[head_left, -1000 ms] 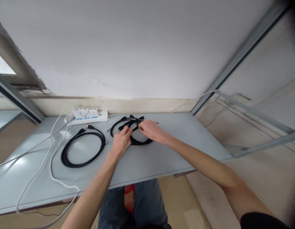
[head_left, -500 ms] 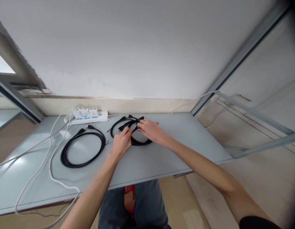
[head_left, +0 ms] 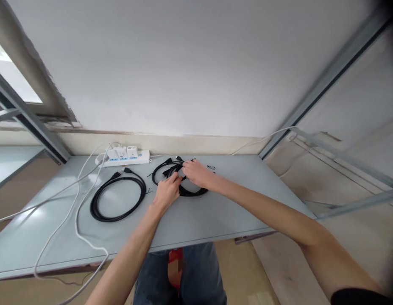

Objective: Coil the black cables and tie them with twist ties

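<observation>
Both my hands meet over a coiled black cable lying on the grey table. My left hand is closed, its fingers pinching the coil at its near side. My right hand is closed too and grips the bundled strands of the same coil near its plugs. A second black cable coil lies flat to the left, apart from both hands, with its two plugs pointing toward the power strip.
A white power strip with white adapters plugged in sits at the back left by the wall. White cords trail from it across the table's left side and over the front edge. Metal frame bars stand at both sides.
My right hand has slid a little left along the coil toward my left hand. The camera has shifted, so everything sits slightly to the right and lower.
</observation>
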`<state>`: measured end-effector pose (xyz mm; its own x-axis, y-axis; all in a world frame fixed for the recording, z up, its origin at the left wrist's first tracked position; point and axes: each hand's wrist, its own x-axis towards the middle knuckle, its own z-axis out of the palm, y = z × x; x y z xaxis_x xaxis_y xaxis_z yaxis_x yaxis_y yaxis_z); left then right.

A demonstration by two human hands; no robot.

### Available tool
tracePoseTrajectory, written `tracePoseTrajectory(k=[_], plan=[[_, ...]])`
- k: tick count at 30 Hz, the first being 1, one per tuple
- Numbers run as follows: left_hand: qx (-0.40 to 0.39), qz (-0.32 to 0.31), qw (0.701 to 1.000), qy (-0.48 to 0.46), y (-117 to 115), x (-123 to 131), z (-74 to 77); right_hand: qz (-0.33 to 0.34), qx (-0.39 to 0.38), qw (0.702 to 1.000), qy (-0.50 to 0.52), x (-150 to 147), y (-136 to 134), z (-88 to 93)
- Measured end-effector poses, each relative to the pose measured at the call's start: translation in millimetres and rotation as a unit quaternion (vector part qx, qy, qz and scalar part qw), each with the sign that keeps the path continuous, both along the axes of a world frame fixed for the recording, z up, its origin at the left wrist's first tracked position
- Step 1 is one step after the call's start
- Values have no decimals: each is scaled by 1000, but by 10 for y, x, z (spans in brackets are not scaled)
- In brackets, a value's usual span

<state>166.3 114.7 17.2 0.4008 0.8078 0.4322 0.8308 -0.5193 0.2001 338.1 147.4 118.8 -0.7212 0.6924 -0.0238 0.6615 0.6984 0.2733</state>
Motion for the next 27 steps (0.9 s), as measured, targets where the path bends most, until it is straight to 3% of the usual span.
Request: tracePoseTrajectory(k=[3, 11, 16, 20, 22, 24, 27], plan=[[8, 6, 1000, -11, -2, -1, 17, 5, 43, 998, -37, -14, -54, 18], [5, 17, 1000, -15, -35, 28, 59, -78, 95, 992, -15, 44, -68, -133], [-3, 7, 1000, 12, -46, 22, 50, -129, 124, 981, 79, 167, 71, 89], [-16, 16, 1000, -3, -66, 17, 60, -162, 100, 954, 230, 619, 348, 249], [-19, 26, 999, -15, -80, 18, 76, -184, 21, 932, 313, 924, 503, 159], [-26, 45, 998, -21, -92, 22, 95, -235, -95, 884, 394, 1190, 625, -54], [-33, 70, 997, -20, -96, 28, 114, -309, -103, 807, 493, 1428, 722, -484]])
